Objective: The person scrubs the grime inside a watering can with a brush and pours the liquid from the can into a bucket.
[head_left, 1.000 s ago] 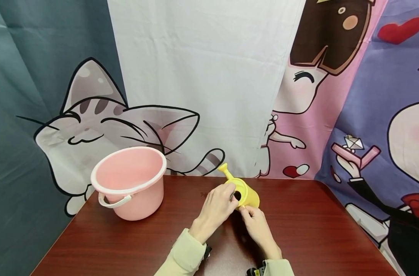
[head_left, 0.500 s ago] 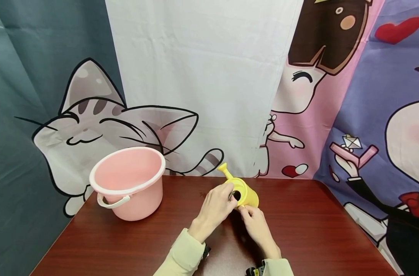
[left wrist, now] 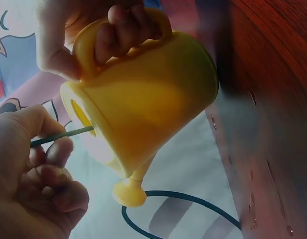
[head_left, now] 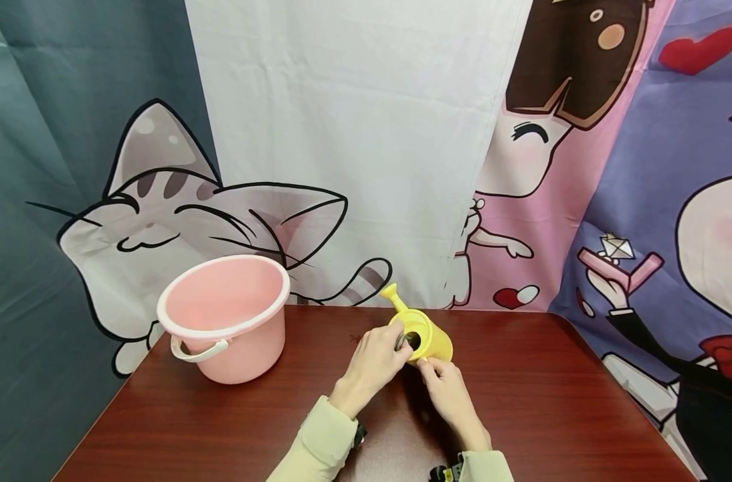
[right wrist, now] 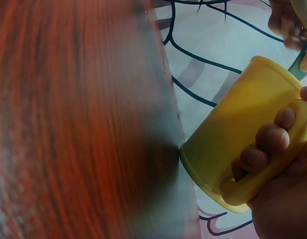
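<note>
two grips around one yellow watering can, held tilted to the left over the brown table, base close to the surface, contact unclear. at the can's handle, right hand with fingers curled through the loop. at the can's mouth, left hand pinching a slim dark stick, far end inside the opening. on the can's far side, spout pointing away. well left of the can, pink bucket with white bail lowered. behind the can, printed cloth with a grey cat.
</note>
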The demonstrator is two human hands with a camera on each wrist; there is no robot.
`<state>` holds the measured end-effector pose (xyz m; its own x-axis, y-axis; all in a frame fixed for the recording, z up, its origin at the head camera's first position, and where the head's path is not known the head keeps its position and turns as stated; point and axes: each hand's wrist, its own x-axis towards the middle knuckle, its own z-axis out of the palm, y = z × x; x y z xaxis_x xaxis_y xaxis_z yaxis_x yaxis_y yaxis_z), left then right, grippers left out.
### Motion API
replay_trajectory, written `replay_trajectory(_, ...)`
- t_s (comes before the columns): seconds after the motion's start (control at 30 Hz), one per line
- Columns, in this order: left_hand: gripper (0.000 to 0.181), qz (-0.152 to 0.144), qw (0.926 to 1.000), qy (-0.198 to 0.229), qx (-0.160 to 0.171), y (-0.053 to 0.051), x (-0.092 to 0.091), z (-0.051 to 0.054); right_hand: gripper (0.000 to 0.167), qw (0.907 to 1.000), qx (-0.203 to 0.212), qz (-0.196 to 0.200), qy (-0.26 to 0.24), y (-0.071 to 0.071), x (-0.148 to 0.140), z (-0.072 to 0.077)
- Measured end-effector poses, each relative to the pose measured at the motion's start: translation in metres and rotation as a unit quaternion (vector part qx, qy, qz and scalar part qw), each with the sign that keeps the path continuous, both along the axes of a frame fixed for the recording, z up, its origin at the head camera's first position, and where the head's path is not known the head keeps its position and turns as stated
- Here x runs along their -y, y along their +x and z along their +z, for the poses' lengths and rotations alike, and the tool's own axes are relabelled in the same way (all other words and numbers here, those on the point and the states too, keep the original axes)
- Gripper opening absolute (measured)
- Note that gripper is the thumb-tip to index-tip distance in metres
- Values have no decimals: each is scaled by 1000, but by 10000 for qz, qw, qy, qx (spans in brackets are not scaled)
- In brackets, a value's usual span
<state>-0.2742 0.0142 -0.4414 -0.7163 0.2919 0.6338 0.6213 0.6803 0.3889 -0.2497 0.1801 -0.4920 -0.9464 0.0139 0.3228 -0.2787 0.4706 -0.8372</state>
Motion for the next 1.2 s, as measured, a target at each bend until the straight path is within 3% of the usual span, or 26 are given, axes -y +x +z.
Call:
replay_trajectory(0.47, 31, -22, 9991, 168, 393, 0, 3, 4, 44, 10000, -54, 10, -7, 0, 0, 0)
replay_trajectory(1.0, 32, 8, 9997, 124, 209, 13, 3, 21, 43, 10000, 74, 7, -39, 0, -1, -1)
replay_trajectory(1.2, 31, 87, 10000, 20, 30, 14, 0, 22, 42, 10000, -14, 9, 24, 1, 0, 0)
